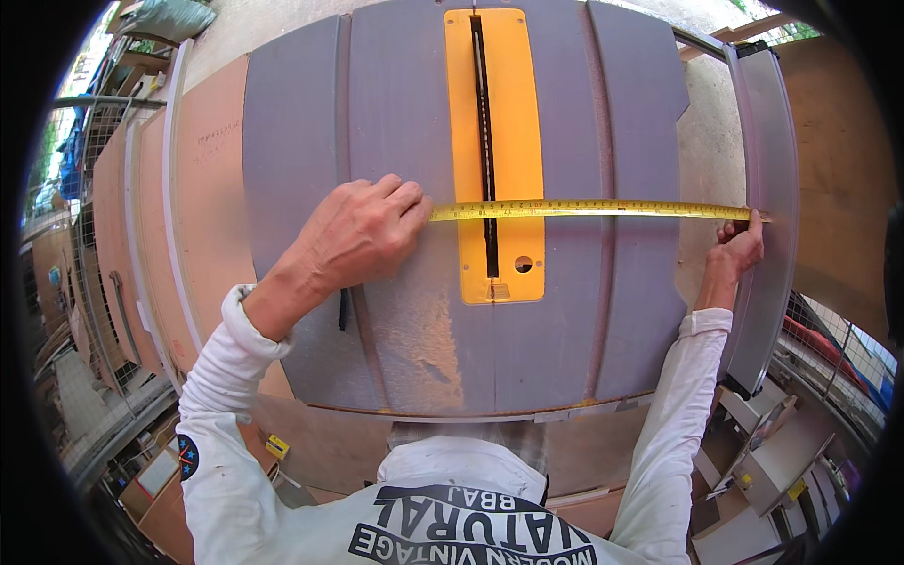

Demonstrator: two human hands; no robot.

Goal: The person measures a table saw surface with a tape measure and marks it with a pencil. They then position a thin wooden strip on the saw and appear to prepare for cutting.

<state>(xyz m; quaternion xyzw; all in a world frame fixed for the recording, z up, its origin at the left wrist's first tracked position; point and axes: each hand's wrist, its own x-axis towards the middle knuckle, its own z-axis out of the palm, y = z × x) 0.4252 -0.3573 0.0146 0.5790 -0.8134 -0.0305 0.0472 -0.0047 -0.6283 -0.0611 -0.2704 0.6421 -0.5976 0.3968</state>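
Note:
A yellow tape measure (pixel 612 208) is stretched level across a grey table saw top (pixel 405 122). My left hand (pixel 363 226) is closed around its left end, knuckles up, and hides the case, if it is there. At the other end, my right hand (pixel 742 247) pinches the blade of the tape against the long metal rip fence (pixel 765 141). Between my hands the tape crosses the yellow throat plate (pixel 516 113) and its dark slot, where a thin toothed saw blade (pixel 484 104) shows. Just below my left wrist a short black strip (pixel 343 309) lies on the saw top.
Two long grooves run front to back in the saw top. Brown boards (pixel 207 160) stretch along the left, beside wire mesh (pixel 102 141). A brown panel (pixel 833 160) lies beyond the fence. Offcuts (pixel 777 433) are piled at the lower right, and a small yellow box (pixel 277 446) sits lower left.

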